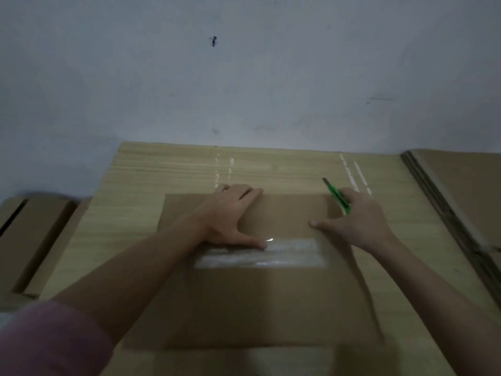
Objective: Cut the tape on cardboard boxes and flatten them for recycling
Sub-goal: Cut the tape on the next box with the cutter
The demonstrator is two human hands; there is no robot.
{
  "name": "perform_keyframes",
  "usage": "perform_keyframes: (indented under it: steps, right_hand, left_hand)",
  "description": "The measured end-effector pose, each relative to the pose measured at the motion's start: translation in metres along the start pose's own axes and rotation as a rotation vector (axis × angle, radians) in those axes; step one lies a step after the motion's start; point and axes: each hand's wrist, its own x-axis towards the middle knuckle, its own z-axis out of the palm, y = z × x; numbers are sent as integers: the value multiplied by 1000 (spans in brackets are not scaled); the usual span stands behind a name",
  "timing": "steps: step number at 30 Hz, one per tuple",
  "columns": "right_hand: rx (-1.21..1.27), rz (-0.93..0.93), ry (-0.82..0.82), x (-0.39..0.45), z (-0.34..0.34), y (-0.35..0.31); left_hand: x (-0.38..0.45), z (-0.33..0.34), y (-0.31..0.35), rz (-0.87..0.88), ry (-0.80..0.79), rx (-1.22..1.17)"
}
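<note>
A cardboard box (265, 294) lies on a light wooden table (113, 240), in the middle of the view, with its top face turned up. A strip of clear tape (292, 252) runs across this top face from left to right and shines a little in the light. The left hand (230, 215) lies flat on the far part of the box with straight fingers; the fingers reach to the far edge of the box, and the thumb is stretched along the upper edge of the tape and touches it. This hand grasps nothing, it only presses on the cardboard. The right hand (355, 221) is at the right far corner of the box and holds a green cutter (337, 195) between curled fingers; the thumb points to the left over the box. The dark tip of the cutter points away from the person, beyond the far edge of the box, so the blade is apart from the tape, which is nearer to the person than both hands. At the left side of the table there are more boxes (35, 240). At the right side there is a pile of flat cardboard (461, 202). A pink sleeve (48, 343) covers the upper left arm. Behind the table is a pale wall (244, 77).
</note>
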Motion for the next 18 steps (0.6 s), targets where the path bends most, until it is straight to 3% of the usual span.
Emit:
perform_keyframes:
  steps: [3,6,10,12,14,18]
  right_hand:
    - [155,35,-6,-13,-2,26]
    - [350,100,75,-28,-1,46]
    - [532,220,263,-39,21,54]
    - [606,287,334,-40,37,47]
    - [661,299,381,-37,48,40]
    - [829,185,254,-27,62,25]
  left_hand:
    - [26,-7,7,170,-72,26]
    - [54,-21,14,268,-11,147]
    - [77,-36,22,133,189,291]
    - [76,-31,35,106,314,187]
    - [63,-15,51,216,428,66]
    - [24,25,70,326,333,-45]
